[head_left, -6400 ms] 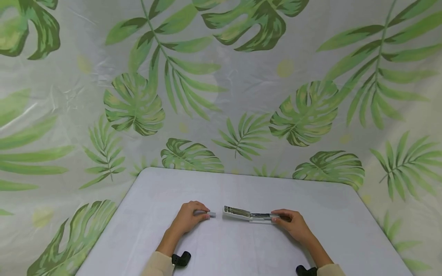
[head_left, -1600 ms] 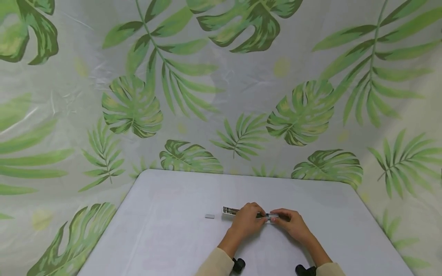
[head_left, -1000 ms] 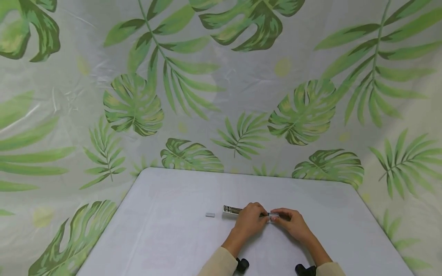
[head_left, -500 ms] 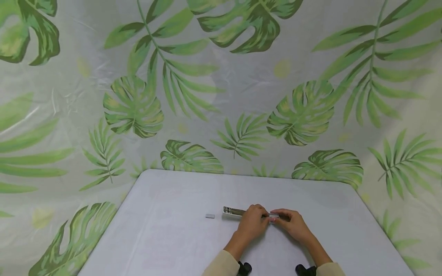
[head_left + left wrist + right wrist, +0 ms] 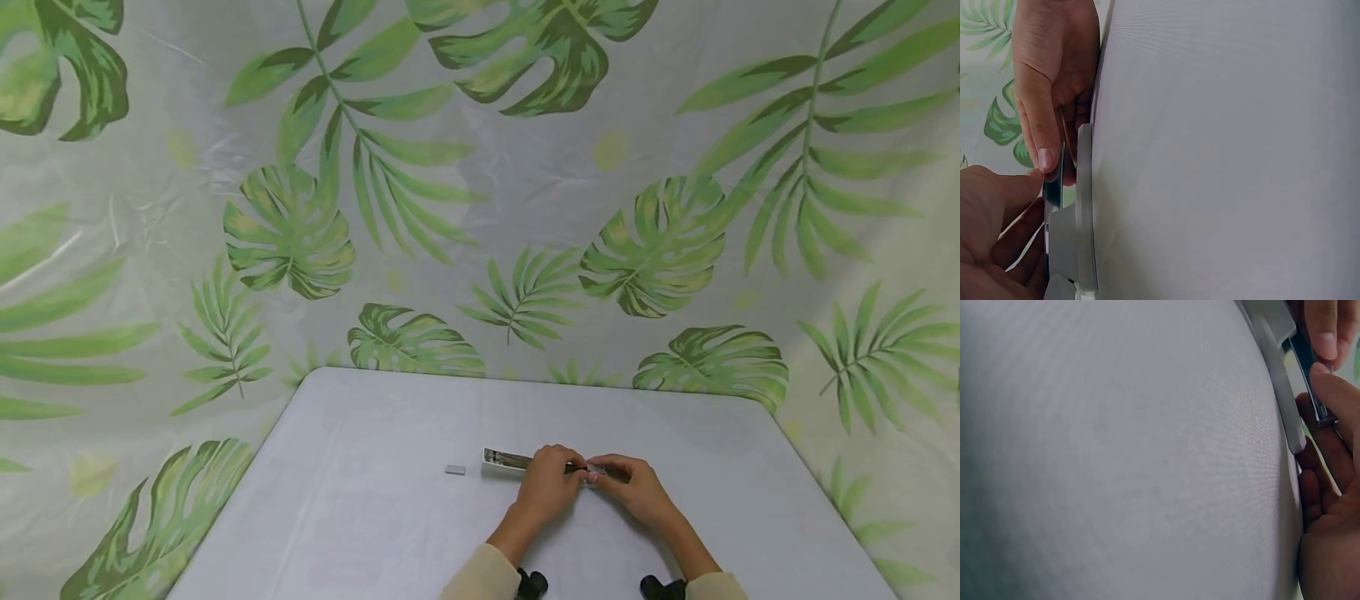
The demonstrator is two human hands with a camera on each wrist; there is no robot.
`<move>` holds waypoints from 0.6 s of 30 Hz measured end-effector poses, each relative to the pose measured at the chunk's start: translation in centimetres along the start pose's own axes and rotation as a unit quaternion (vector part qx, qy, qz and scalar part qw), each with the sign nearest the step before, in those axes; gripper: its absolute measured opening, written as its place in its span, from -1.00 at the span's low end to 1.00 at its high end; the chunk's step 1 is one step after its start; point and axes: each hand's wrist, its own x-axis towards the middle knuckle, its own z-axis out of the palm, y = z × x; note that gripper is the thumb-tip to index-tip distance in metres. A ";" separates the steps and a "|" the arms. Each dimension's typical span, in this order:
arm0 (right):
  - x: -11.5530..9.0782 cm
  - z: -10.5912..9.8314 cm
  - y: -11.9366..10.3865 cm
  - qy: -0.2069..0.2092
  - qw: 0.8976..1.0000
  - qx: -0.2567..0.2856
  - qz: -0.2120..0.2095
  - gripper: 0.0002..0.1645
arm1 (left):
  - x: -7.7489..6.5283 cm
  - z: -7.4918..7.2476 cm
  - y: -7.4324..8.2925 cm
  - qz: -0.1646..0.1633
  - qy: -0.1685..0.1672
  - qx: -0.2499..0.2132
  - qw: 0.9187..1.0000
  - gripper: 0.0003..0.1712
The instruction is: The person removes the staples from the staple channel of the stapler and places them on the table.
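A white stapler [image 5: 501,458] lies opened out on the table, its top arm swung back to the left and its metal magazine [image 5: 1305,365] bare. My right hand [image 5: 639,488] pinches the magazine's right end between thumb and fingers, just above the grey base [image 5: 1085,206]. From the left, my left hand [image 5: 549,485] pinches at the same magazine, its fingertips meeting the right hand's. I cannot tell whether staples sit between the left fingertips. Left of the stapler, a short grey strip of staples [image 5: 455,470] lies on the table. The hands hide the stapler's middle.
The white-covered table [image 5: 360,517] has rounded far corners. Behind it hangs a leaf-patterned sheet [image 5: 525,208]. Dark wrist cameras [image 5: 532,585] show below each hand near the front.
Earlier the left hand held a grey staple strip left of the stapler; now a strip lies there and that hand is at the magazine. Lately it has edged right; the right hand has barely moved.
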 end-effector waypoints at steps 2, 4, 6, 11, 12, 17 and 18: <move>0.0 -0.1 0.0 0.000 1.000 -0.006 0.001 -0.61 | 0.1 0.1 0.1 -0.010 0.001 -0.017 1.000 -0.86; 0.0 -0.1 0.0 -0.002 1.000 -0.008 0.001 -0.60 | 0.2 0.1 0.1 -0.019 0.004 -0.033 0.999 -0.85; -0.2 -0.3 -0.6 -0.001 1.000 -0.009 -0.005 -0.61 | 0.4 0.2 0.2 -0.027 0.006 -0.041 0.999 -0.84; -0.3 -0.2 -0.9 0.008 1.000 -0.013 -0.014 -0.63 | 0.5 0.3 0.3 -0.030 0.019 -0.030 0.999 -0.85; -0.1 -0.1 -0.5 0.010 1.000 -0.012 -0.010 -0.64 | 0.5 0.3 0.3 -0.028 0.021 -0.026 0.999 -0.86; -0.1 -0.1 -0.2 0.010 1.000 -0.009 0.000 -0.62 | 1.0 0.2 0.4 -0.010 0.007 0.031 0.999 -0.81; -0.1 -0.1 -0.2 0.010 1.000 -0.010 0.001 -0.62 | 1.1 0.1 0.5 -0.004 0.000 0.046 0.999 -0.80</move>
